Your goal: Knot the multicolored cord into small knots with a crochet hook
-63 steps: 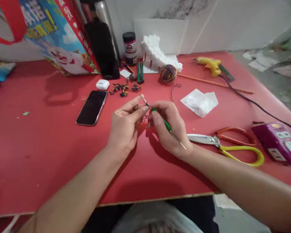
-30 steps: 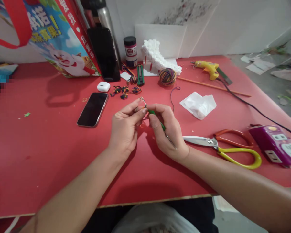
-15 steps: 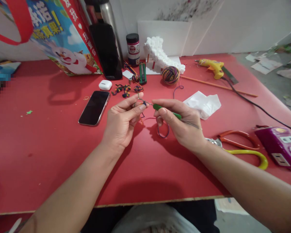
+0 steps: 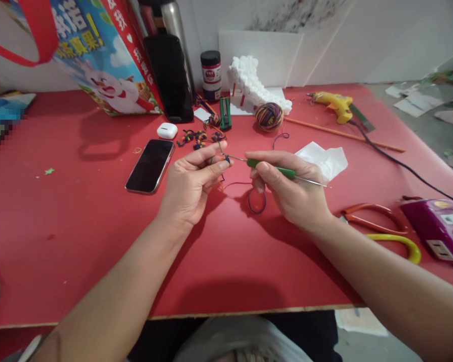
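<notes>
My left hand point(image 4: 189, 188) pinches a yarn knot point(image 4: 225, 160); my right hand point(image 4: 294, 198) pinches a crochet hook point(image 4: 289, 173) over the red table point(image 4: 79, 226), white wall point(image 4: 362, 35) behind.

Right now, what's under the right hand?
A loop of dark multicoloured yarn lies on the red table below the right hand, which grips a green-handled hook. The scissors' orange and yellow handles show beyond the wrist; their blades are covered.

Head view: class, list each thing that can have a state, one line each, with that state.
Left hand, fingers pinched on yarn strand.
Right hand, gripping crochet hook.
Phone, face up, screen dark.
Earbud case, shut.
Jar, lid on.
Yarn ball, wound, tail loose.
Tissue, crumpled.
Glue gun, lying on its side.
</notes>
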`<act>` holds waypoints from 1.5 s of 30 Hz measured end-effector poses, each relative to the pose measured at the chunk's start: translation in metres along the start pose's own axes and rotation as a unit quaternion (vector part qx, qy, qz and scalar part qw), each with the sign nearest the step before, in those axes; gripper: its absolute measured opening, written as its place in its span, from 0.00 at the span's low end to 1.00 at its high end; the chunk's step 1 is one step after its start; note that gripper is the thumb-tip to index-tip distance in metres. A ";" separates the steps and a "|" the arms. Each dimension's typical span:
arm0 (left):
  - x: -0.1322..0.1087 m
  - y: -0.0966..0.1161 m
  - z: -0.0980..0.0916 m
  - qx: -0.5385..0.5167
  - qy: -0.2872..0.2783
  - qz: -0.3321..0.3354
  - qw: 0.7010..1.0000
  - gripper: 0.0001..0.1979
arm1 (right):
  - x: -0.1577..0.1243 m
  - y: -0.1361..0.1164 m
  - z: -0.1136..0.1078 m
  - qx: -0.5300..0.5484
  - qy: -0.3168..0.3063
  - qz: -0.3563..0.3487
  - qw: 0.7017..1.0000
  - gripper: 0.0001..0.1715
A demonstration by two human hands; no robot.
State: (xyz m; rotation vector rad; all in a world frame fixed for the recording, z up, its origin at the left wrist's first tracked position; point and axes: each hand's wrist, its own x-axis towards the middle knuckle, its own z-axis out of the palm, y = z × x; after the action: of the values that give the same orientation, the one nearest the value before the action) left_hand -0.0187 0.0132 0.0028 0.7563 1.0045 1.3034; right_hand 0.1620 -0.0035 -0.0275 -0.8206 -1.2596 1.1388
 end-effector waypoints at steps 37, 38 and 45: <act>0.002 0.006 -0.014 0.096 -0.095 0.060 0.989 0.16 | 0.012 -0.016 -0.023 -0.030 -0.052 0.018 0.998 0.12; 0.002 0.005 -0.013 0.094 -0.095 0.063 0.989 0.17 | 0.011 -0.015 -0.022 -0.029 -0.048 0.014 0.998 0.12; 0.002 0.002 -0.009 0.034 -0.062 0.041 0.997 0.19 | -0.003 -0.013 -0.005 -0.085 -0.043 -0.057 0.994 0.11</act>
State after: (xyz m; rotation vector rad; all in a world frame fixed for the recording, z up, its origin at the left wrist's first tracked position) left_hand -0.0274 0.0146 0.0010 0.9277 0.9300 1.2822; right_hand 0.1696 -0.0093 -0.0173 -0.8211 -1.4711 0.9949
